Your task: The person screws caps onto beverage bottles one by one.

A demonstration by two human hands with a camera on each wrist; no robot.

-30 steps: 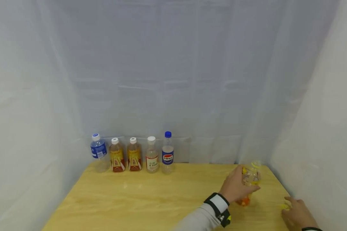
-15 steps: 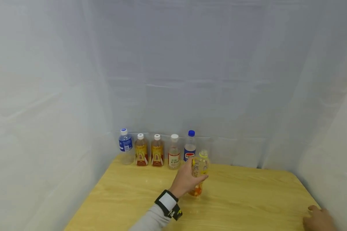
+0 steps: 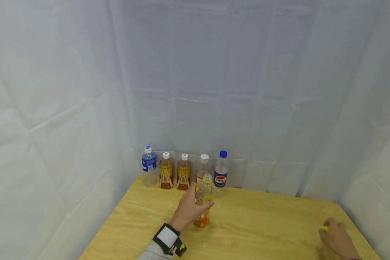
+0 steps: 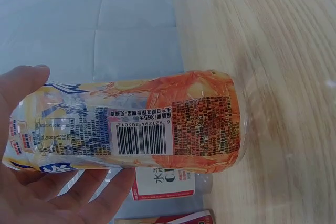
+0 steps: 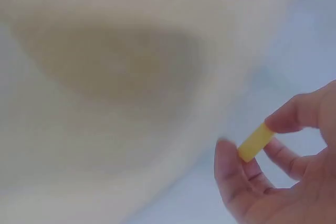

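My left hand grips a clear plastic bottle with an orange and yellow printed label, held upright. Its neck has a yellow ring and no cap shows on it. In the left wrist view the fingers and thumb go round the bottle, whose barcode faces the camera. Behind it stands a white-capped bottle, partly hidden. Over the right side of the table, my right hand pinches a small yellow cap between thumb and fingers.
Along the back of the wooden table stand a blue-labelled bottle, two yellow-and-red-labelled bottles and a blue-capped Pepsi bottle. White sheeting encloses the back and sides.
My left hand has carried the bottle from the right side of the table leftward, in front of the bottle row. The right hand stays at the right with the yellow cap. The head view has turned left.
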